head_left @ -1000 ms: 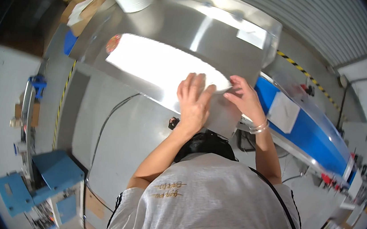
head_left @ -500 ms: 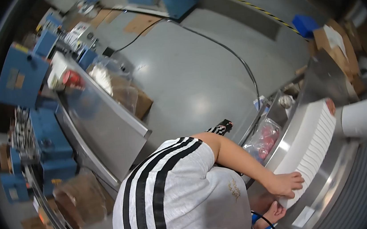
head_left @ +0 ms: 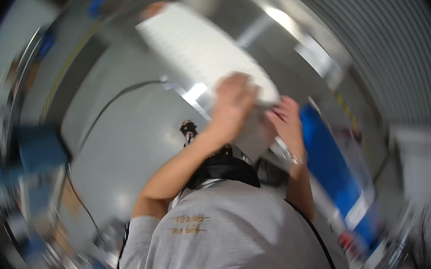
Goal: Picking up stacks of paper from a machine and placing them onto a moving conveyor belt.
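A long row of white, flat pieces packed side by side (head_left: 201, 44) stretches away from me at the upper middle, with an orange-brown block (head_left: 153, 10) at its far end. My left hand (head_left: 235, 98) rests on the near end of the row, its fingers smeared by motion. Just right of that end is my right hand (head_left: 287, 121), fingers and thumb apart, the tips close to the row's corner. A clear band circles the right wrist. Blur hides whether either hand pinches a single piece.
The row lies on a shiny metal worktop (head_left: 255, 38). A small white block (head_left: 317, 56) sits to its right. Close to my right forearm stands a long blue panel (head_left: 335, 169) with a white label. A dark cable (head_left: 112, 100) runs across the grey floor (head_left: 141, 124) at left.
My view has swung right, so the row has shifted from the lower right to the upper middle. Both hands remain at its near end; the right hand now shows more fully.
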A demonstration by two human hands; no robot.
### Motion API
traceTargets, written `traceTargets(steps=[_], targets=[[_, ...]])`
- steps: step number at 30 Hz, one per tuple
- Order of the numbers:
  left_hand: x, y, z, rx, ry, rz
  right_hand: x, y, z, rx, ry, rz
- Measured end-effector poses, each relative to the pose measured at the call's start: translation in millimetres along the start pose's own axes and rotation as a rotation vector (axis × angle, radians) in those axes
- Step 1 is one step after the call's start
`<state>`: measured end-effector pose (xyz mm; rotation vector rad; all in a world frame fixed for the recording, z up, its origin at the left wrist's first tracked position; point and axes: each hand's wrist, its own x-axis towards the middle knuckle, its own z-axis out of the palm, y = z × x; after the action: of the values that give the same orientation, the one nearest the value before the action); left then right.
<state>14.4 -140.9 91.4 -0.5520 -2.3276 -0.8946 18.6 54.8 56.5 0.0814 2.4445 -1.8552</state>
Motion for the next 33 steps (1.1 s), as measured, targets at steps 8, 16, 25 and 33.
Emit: traceTargets(steps=[8, 16, 25, 33], targets=[[22, 32, 9, 0.098, -0.229, 0.050, -30, 4, -41, -0.093, 0.106, 0.070], [13, 28, 5, 0.094, -0.253, 0.060, -19, -12, -29, 0.003, 0.087, -0.134], [21, 24, -1, 0.034, -0.275, 0.028, 22, -14, -31, -0.197, -0.143, -0.326], [22, 7, 7, 0.090, -0.240, -0.029, -33, 17, -83, 0.161, 0.397, 0.244]])
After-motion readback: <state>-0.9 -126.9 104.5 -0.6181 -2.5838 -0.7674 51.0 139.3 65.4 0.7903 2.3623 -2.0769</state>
